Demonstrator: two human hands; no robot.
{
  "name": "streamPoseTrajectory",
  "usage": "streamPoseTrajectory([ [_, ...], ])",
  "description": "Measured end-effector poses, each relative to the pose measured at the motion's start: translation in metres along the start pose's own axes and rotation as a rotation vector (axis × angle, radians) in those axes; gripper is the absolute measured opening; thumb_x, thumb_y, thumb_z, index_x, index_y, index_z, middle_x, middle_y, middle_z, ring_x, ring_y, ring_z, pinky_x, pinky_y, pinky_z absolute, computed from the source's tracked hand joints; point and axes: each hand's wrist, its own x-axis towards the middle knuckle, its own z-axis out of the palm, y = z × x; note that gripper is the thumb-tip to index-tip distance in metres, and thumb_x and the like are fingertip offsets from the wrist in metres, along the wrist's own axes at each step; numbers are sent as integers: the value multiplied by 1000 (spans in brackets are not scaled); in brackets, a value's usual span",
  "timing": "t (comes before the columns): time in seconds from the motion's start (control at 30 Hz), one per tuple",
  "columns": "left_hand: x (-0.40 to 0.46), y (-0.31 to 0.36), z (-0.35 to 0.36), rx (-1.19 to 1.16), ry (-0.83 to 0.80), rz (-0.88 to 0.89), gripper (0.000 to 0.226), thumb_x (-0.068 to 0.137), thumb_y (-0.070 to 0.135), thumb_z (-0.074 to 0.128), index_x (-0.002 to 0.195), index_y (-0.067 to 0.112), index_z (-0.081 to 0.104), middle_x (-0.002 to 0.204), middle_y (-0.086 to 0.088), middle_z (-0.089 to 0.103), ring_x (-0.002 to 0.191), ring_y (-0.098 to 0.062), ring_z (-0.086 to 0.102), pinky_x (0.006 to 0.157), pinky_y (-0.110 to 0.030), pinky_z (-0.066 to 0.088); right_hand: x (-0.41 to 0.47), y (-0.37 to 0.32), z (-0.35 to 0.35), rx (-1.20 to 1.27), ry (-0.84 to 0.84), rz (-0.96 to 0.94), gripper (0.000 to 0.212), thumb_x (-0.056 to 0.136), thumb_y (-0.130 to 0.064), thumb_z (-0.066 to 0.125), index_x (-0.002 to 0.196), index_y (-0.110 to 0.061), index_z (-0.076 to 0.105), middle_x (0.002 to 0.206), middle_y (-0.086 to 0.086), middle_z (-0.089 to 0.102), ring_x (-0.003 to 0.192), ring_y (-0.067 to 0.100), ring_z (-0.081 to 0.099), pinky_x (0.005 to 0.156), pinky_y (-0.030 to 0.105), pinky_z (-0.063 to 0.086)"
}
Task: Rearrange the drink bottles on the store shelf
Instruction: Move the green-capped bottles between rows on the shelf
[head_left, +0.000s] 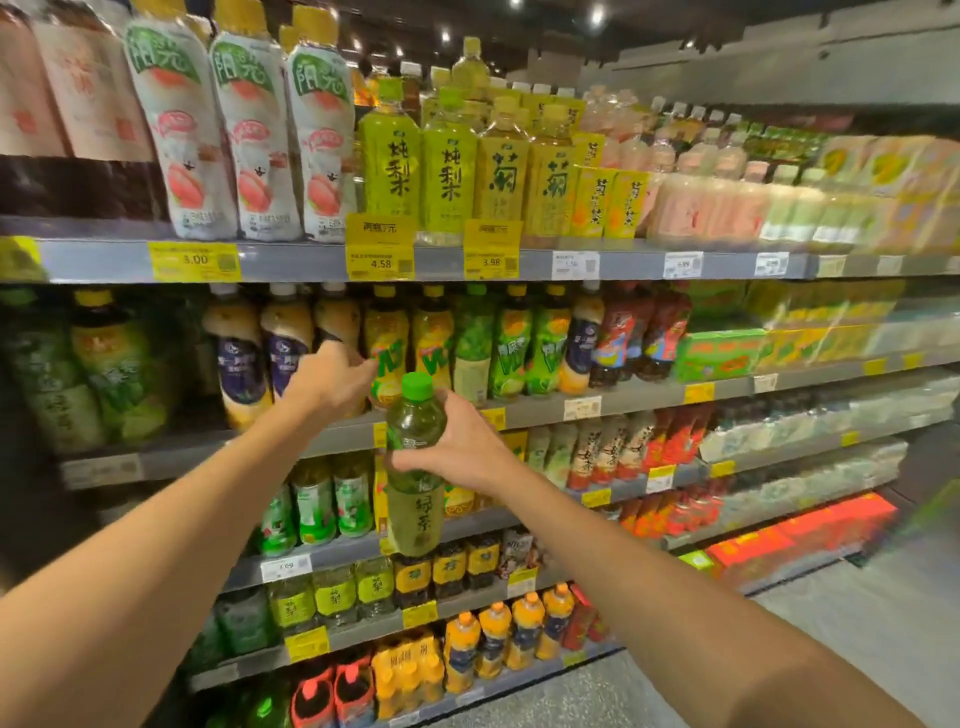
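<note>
Right hand (462, 447) wraps its fingers around a clear plastic green tea bottle (415, 467), round green cap, upright before the shelf (597, 400). Left hand (332, 379) reaches the yellow-labelled bottle (384, 353), fingers apparently curled on it.

We see a green-capped bottle (415, 457) with a green label at centre frame. Yellow price tags (193, 261) line the grey shelf (311, 262).

Grey tiered store shelf (291, 262), rows of upright drink bottles (447, 171).
</note>
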Motion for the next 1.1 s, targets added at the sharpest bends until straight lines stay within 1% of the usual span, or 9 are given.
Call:
streamPoseTrajectory([
  [0.1,-12,-12,27,50,-58,-140,39,95,29,59,116,-1,70,124,-26,70,120,-41,64,95,-40,51,-10,26,-21,-1,-42,-30,108,46,-64,85,141,-32,44,134,-12,59,121,15,59,104,44,49],
  [0.3,-57,-22,59,164,-139,-288,66,75,42,49,128,5,61,132,-21,66,123,-42,63,103,-49,54,-34,50,-71,1,-179,-136,75,69,-25,92,122,-33,40,109,-17,54,108,12,55,95,28,43],
  [0.43,-100,1,65,190,-100,-326,57,76,47,51,111,5,69,122,-18,71,114,-40,67,98,-48,56,-39,50,-83,21,-203,-200,83,58,-37,93,127,-28,49,118,-13,62,108,12,62,99,37,50],
  [0.53,-126,26,57,140,-8,-292,48,90,39,58,127,8,64,134,-14,66,123,-35,62,101,-42,51,-42,37,-83,27,-228,-266,87,59,-36,92,133,-28,46,125,-10,57,112,15,58,101,41,50],
  [0.67,-148,38,48,108,60,-235,45,96,22,60,139,7,57,139,-13,63,126,-31,62,102,-36,51,-52,17,-73,11,-264,-317,89,61,-38,91,135,-29,42,132,-12,54,114,16,55,100,36,48],
  [0.77,-165,27,36,103,73,-208,35,95,22,62,124,3,68,127,-15,71,119,-32,65,91,-36,51,-53,-1,-55,18,-319,-327,100,66,-27,93,149,-18,36,132,-10,46,125,22,52,103,33,44],
  [0.83,-172,6,26,96,77,-261,34,93,26,63,117,4,70,121,-13,73,116,-32,67,81,-33,48,-55,-15,-37,31,-348,-347,91,66,-20,94,141,-19,41,134,-6,51,120,22,54,99,31,44],
  [0.93,-171,-27,7,107,56,-323,36,91,31,63,114,6,73,121,-12,74,118,-31,67,88,-33,53,-54,-32,-6,47,-402,-308,88,64,-17,95,133,-22,40,122,-3,54,109,17,54,93,29,43],
  [1.1,-148,-83,-19,116,6,-390,38,90,28,65,119,4,72,126,-15,72,118,-32,68,90,-36,53,-33,-62,43,49,-448,-321,126,29,-47,99,138,-9,47,129,4,64,116,22,63,99,38,52],
])
